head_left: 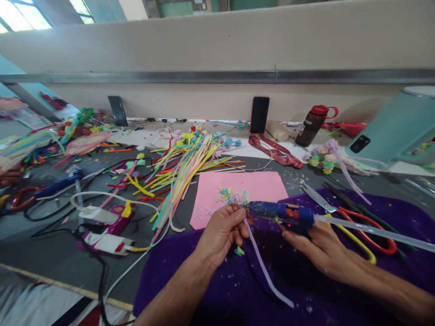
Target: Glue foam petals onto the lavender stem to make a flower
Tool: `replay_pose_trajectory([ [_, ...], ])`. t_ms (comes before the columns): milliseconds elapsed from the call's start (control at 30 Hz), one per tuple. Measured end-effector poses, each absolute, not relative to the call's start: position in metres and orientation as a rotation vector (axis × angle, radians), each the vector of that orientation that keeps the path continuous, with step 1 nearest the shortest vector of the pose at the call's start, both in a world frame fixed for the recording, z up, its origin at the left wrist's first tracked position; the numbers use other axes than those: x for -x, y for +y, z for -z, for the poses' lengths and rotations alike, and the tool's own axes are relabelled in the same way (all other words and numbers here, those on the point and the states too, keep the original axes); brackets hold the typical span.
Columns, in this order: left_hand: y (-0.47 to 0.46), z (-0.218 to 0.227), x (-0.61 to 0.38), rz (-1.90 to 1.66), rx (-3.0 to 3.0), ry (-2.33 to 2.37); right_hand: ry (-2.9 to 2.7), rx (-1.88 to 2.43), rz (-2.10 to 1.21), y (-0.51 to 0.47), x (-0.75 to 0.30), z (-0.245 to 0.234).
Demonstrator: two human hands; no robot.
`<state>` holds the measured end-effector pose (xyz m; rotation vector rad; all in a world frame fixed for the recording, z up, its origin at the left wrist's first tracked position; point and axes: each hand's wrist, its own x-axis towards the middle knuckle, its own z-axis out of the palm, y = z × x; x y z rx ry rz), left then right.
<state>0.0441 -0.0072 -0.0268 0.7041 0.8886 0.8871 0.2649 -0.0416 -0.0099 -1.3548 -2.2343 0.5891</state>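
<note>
My left hand (226,231) pinches a small flower made of pipe cleaners (239,197), lilac with yellow and teal tips. Its lilac stem (267,269) hangs down past my fingers over the purple cloth (176,276). In my right hand (319,244) is a blue hot glue gun (278,213), its nozzle pointing left at the base of the flower. A long clear glue stick (370,233) runs out of the gun's back end. My right fingers are partly hidden behind the gun. A small green and yellow scrap (239,251) shows below my left hand.
Pink foam sheet (251,181) lies behind my hands. Red-handled scissors (367,228) and pliers (350,199) rest at right. A pipe cleaner pile (186,176), a power strip (108,226) with cables, two phones, a bottle (311,129) and a teal jug (394,127) stand around. A co-worker's hand (10,174) shows at left.
</note>
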Motion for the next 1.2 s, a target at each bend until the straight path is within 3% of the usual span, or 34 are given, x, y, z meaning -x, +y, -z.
replay_pose_trajectory([
  [1200,-0.0079,0.0275,-0.0417,-0.839,-0.739,0.93,-2.222,1.359,-0.609,-0.0378,-0.264,0.016],
])
